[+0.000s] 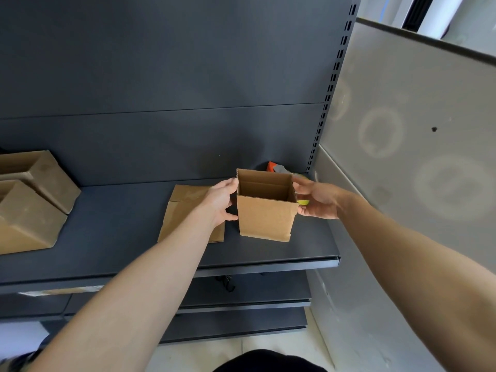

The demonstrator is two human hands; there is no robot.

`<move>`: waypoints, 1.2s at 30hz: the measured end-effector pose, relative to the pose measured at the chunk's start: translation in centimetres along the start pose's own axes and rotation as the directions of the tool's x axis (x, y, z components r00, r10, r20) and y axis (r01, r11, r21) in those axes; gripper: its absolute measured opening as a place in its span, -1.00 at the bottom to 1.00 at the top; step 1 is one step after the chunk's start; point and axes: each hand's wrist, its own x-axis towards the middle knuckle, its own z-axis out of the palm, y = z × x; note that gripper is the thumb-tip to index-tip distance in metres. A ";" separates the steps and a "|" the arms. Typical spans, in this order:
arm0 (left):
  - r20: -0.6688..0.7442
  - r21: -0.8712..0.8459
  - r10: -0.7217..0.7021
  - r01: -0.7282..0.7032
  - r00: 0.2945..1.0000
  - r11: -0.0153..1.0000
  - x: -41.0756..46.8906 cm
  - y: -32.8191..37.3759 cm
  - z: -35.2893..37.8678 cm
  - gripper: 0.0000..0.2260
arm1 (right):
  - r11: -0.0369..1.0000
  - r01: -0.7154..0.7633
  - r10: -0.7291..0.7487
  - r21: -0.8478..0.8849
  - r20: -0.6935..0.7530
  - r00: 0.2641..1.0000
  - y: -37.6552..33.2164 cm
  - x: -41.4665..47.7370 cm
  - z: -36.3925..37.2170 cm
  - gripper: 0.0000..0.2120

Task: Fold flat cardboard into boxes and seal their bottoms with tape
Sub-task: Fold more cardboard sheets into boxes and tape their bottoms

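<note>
Shelf: left hand, right hand snug around open box; flat cardboard beside, 2 boxes left

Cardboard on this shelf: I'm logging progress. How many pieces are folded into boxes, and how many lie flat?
Folded boxes: 3 (held box, back left box, front left box)
Flat cardboard: 1
Total: 4
</note>
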 end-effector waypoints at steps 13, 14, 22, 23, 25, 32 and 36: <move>0.006 0.175 0.066 -0.066 0.998 0.982 0.6 -0.2 0.9 -0.68 | 0.991 0.023 -0.028 -0.135 -0.031 0.999 -0.4 0.0 0.8 -0.62; 0.026 0.185 0.054 -0.058 0.998 0.981 0.7 -0.2 0.7 -0.67 | 0.989 0.023 -0.029 -0.147 -0.040 0.999 -0.5 0.0 0.9 -0.63; 0.158 0.258 -0.073 0.031 0.985 0.966 0.3 -0.7 -0.3 -0.60 | 0.980 0.014 -0.037 -0.200 -0.114 0.993 0.5 0.8 1.9 -0.70; 0.169 0.264 -0.078 0.031 0.983 0.964 0.3 -0.7 -0.4 -0.60 | 0.980 0.014 -0.038 -0.200 -0.117 0.992 0.6 1.0 1.9 -0.70; 0.187 0.276 -0.083 0.028 0.979 0.961 0.3 -0.7 -0.5 -0.59 | 0.974 0.022 -0.052 -0.226 -0.128 0.990 0.9 1.2 2.0 -0.71; 0.289 0.330 -0.162 0.060 0.944 0.942 0.3 -0.5 -1.0 -0.12 | 0.964 0.036 -0.079 -0.265 -0.154 0.985 0.9 1.8 2.3 -0.70; 0.362 0.331 -0.136 0.009 0.922 0.944 0.0 -0.6 -1.6 -0.24 | 0.973 0.048 -0.075 -0.224 -0.113 0.991 1.1 1.4 2.2 -0.73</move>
